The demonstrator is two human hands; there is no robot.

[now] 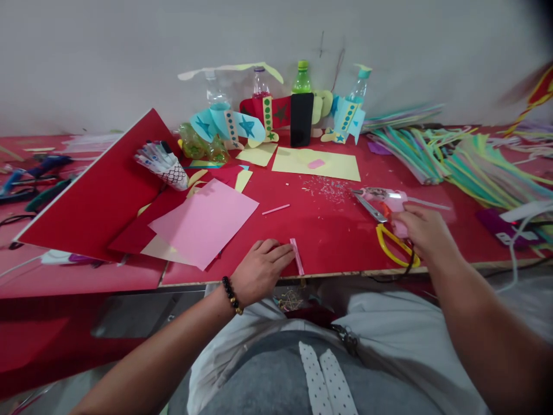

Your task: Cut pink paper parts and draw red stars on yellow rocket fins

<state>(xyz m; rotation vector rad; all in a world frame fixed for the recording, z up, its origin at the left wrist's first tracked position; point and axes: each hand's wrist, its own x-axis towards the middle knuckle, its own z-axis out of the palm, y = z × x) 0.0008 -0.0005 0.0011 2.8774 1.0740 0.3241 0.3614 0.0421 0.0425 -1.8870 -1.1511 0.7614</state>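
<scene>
My left hand [265, 268], with a beaded bracelet at the wrist, lies low over the table near its front edge. Its fingertips hold the end of a small folded pink paper strip [298, 258] against the red surface. On the right, my right hand [425, 230] is closed around the handle of a pink glue gun [391, 199], whose nozzle points left. A clear glue stick [427, 203] sticks out of the gun's back. Scissors [391, 239] with yellow handles lie beneath the gun. A thinner pink strip [275, 210] rests farther forward.
Pink paper sheets [211, 222] and a leaning red board [99, 196] with a marker cup [173, 173] stand left. Decorated bottle planes [228, 124] and a black phone [301, 120] line the wall. Colourful strips [466, 164] pile up right. Paper scraps [330, 189] lie mid-table.
</scene>
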